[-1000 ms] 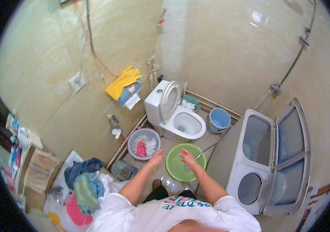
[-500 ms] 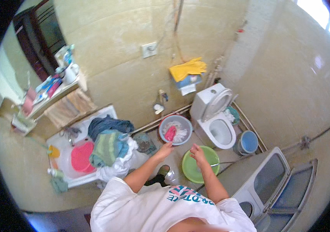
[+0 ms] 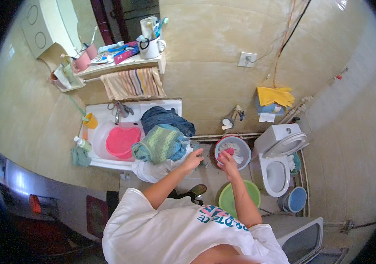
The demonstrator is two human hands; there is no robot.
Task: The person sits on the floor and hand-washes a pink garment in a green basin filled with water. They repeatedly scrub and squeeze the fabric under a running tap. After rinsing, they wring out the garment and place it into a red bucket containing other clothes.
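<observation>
My left hand (image 3: 193,161) is held out empty with fingers apart, nearest to a heap of clothes on the sink's right side. That heap has a green and blue striped knit garment (image 3: 160,143) on top, dark blue denim (image 3: 166,121) behind and white cloth (image 3: 155,170) hanging over the front edge. My right hand (image 3: 228,164), also empty with its fingers loosely spread, overlaps the near rim of a grey-blue basin (image 3: 246,154) from this viewpoint. In that basin lie a pink cloth and white cloth (image 3: 236,154). Below my right forearm is a green basin (image 3: 251,191) on the floor.
The white sink (image 3: 100,127) holds a pink basin (image 3: 123,143). Above it are a striped towel (image 3: 133,83) and a shelf with mugs. At right stand a toilet (image 3: 276,176) with its lid up, a blue bucket (image 3: 297,200) and a washing machine (image 3: 302,233). Yellow gloves (image 3: 275,96) hang on the wall.
The view has swung left, so the room's things sit farther right and lower. My hands have come nearer the clothes heap, the right one going from over the green basin to the grey-blue one.
</observation>
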